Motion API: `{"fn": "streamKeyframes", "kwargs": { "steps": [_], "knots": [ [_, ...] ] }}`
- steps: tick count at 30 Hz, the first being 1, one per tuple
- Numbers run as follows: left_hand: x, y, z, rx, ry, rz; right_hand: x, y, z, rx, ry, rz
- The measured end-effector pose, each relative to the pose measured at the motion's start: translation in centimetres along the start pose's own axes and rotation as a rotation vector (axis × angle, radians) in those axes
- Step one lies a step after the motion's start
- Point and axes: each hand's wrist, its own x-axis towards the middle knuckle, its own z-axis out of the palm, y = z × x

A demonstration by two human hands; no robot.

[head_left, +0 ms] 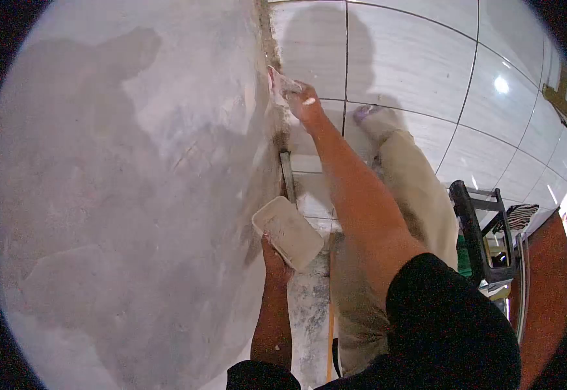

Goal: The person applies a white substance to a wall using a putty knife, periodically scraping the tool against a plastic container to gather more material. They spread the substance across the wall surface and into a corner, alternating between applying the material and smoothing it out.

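My left hand (277,259) grips a shallow, beige rectangular tray (290,235) by its near side, with smears on its surface. The tray is tilted beside the foot of the plastered wall (166,195). Farther up, my right hand (301,99) reaches to the seam between wall and floor. Its fingers are closed, with white paste on them. A pale, pinkish-edged piece shows at the fingertips against the wall base, too small and smeared to name.
Pale tiles with dark joints (413,62) cover the floor on the right. A narrow grey strip (287,177) lies along the wall's foot. To the right stand a black frame (485,227), a striped cloth (520,218) and a reddish-brown panel (546,279). My legs (420,188) are close to my right arm.
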Motion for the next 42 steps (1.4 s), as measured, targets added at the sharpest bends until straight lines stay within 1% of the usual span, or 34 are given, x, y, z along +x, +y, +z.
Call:
{"fn": "streamKeyframes", "kwargs": {
  "steps": [1, 3, 4, 5, 6, 7, 8, 10, 11, 13, 14, 16, 17, 19, 20, 21, 23, 24, 25, 26, 27, 28, 29, 30, 31, 32, 33, 34, 35, 37, 38, 39, 41, 42],
  "knots": [
    [-0.2, 0.2, 0.2, -0.006, -0.006, 0.007, 0.3, -0.5, 1.1, -0.003, -0.005, -0.009],
    [-0.1, 0.4, 0.5, 0.064, 0.144, -0.052, 0.8, -1.6, 3.5, 0.303, -0.019, -0.057],
    [0.2, 0.3, 0.0, 0.057, 0.143, -0.044, 0.7, -1.9, 4.3, 0.459, -0.027, -0.071],
    [0.5, -0.2, -0.8, 0.049, 0.070, -0.024, 0.3, -2.0, 4.8, 0.460, -0.038, -0.071],
    [0.3, -0.2, -0.7, 0.043, -0.003, -0.004, -0.3, -2.0, 5.1, 0.674, -0.072, -0.038],
    [0.1, -0.2, -0.6, 0.041, 0.000, 0.001, -0.8, -2.1, 5.1, 0.887, -0.101, -0.005],
    [0.0, -0.3, -0.4, 0.028, 0.025, 0.013, -1.3, -2.0, 4.8, 0.889, -0.104, -0.002],
    [-0.4, -0.6, -0.5, 0.017, 0.058, 0.019, -3.2, -3.5, 3.4, 0.480, -0.234, -0.063],
    [-0.6, -1.0, -1.0, 0.000, 0.067, -0.005, -4.3, -4.4, 2.9, 0.483, -0.232, -0.054],
    [-1.2, -1.6, -1.3, -0.017, 0.079, -0.029, -6.2, -6.0, 2.0, -0.174, -0.297, -0.057],
    [-1.6, -1.8, -1.3, -0.002, 0.067, -0.030, -7.6, -6.3, 1.6, -0.171, -0.295, -0.055],
    [-1.9, -1.9, -0.4, 0.017, 0.048, -0.024, -9.2, -5.9, 0.5, -0.285, -0.493, -0.355],
    [-2.1, -2.0, 0.1, 0.025, 0.086, -0.039, -9.1, -5.0, 0.0, -0.281, -0.490, -0.355],
    [-2.3, -2.4, -0.1, 0.038, 0.136, -0.061, -9.0, -1.6, -1.2, -0.022, -0.532, -0.258],
    [-2.2, -2.7, -0.7, 0.033, 0.088, -0.056, -9.2, -0.5, -2.3, 0.198, -0.445, -0.091],
    [-2.3, -2.9, -1.0, 0.029, 0.039, -0.051, -9.4, 1.2, -2.7, 0.204, -0.442, -0.084],
    [-1.9, -2.9, -0.8, 0.087, 0.056, -0.024, -8.7, 4.7, -2.9, 0.131, -0.061, 0.059],
    [-1.7, -2.9, -0.7, 0.139, 0.077, 0.004, -9.1, 4.6, -2.1, 0.296, -0.028, 0.011],
    [-1.5, -3.0, -0.8, 0.137, 0.072, 0.001, -8.7, 6.4, -0.6, 0.291, -0.026, 0.009],
    [-1.1, -2.9, -1.1, 0.101, 0.086, -0.010, -8.0, 9.6, 1.6, 0.123, -0.012, -0.182],
    [-0.9, -2.8, -1.4, 0.068, 0.103, -0.021, -7.5, 11.1, 3.7, -0.045, 0.002, -0.370],
    [-1.4, -2.5, -0.8, 0.069, 0.101, -0.023, -8.3, 9.3, 5.5, -0.115, 0.029, -0.289],
    [-2.4, -2.2, 0.4, 0.170, 0.089, 0.043, -9.9, 7.4, 6.9, -0.193, 0.061, -0.206],
    [-2.6, -2.0, 1.0, 0.275, 0.069, 0.105, -10.6, 7.2, 7.7, -0.533, -0.075, -0.315],
    [-2.0, -2.1, 0.8, 0.284, 0.051, 0.092, -11.0, 7.0, 8.1, -0.875, -0.213, -0.414],
    [-1.7, -2.1, 0.3, 0.251, 0.094, 0.065, -12.0, 5.6, 8.4, -0.882, -0.203, -0.402],
    [-1.9, -2.0, -0.4, 0.217, 0.150, 0.040, -13.3, 2.9, 8.6, -0.594, -0.079, -0.211],
    [-1.8, -2.0, -1.3, 0.217, 0.155, 0.030, -14.2, 1.6, 8.7, -0.306, 0.041, -0.024],
    [-1.6, -2.0, -2.1, 0.164, 0.157, 0.003, -14.5, 2.0, 8.0, -0.311, 0.039, -0.019],
    [-0.4, -2.2, -2.9, 0.102, 0.140, -0.018, -13.8, 3.5, 4.9, -0.012, -0.257, -0.229],
    [0.0, -2.2, -3.3, 0.101, 0.090, -0.038, -13.5, 6.0, 4.0, 0.106, -0.357, 0.076],
    [0.2, -2.1, -3.7, 0.103, 0.044, -0.056, -12.6, 6.3, 2.6, 0.105, -0.357, 0.077],
    [0.7, -2.2, -3.7, 0.096, 0.059, -0.056, -10.5, 6.4, 0.7, -0.067, -0.319, -0.377],
    [0.8, -2.3, -3.6, 0.090, 0.073, -0.059, -10.0, 6.7, 1.0, -0.066, -0.322, -0.376]
  ]
}}
